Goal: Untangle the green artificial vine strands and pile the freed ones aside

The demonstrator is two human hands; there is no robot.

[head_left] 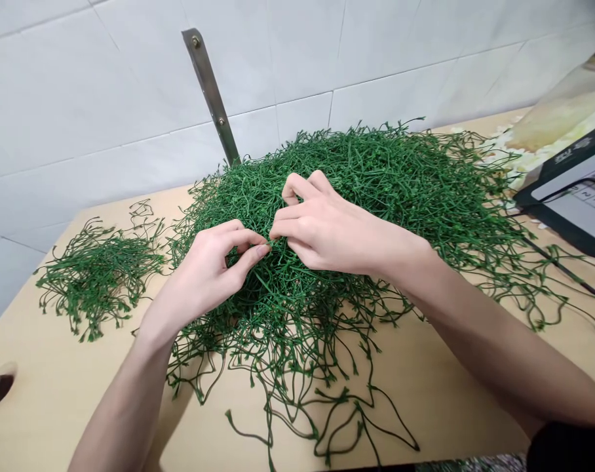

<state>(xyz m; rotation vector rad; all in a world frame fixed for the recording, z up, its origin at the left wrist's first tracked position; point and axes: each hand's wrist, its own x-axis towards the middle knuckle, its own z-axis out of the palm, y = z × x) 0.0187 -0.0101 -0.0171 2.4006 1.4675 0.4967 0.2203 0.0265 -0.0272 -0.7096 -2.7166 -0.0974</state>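
Note:
A large tangled heap of thin green plastic stems point(376, 183) covers the middle of the pale wooden table point(449, 400). My left hand point(213, 269) and my right hand point(322, 226) meet over the heap's front, fingertips almost touching. Both are closed in a pinch on a green stem point(269, 244) at the top of the pile. A smaller, separate pile of the same stems point(98, 272) lies to the left of my left hand.
White tiled wall behind, with a slanted metal bracket point(211, 92) fixed to it. At the right stand a dark tablet-like device point(580, 190) and a clear bag of pale pieces point(557, 121). A cable point(563, 269) runs across the right side.

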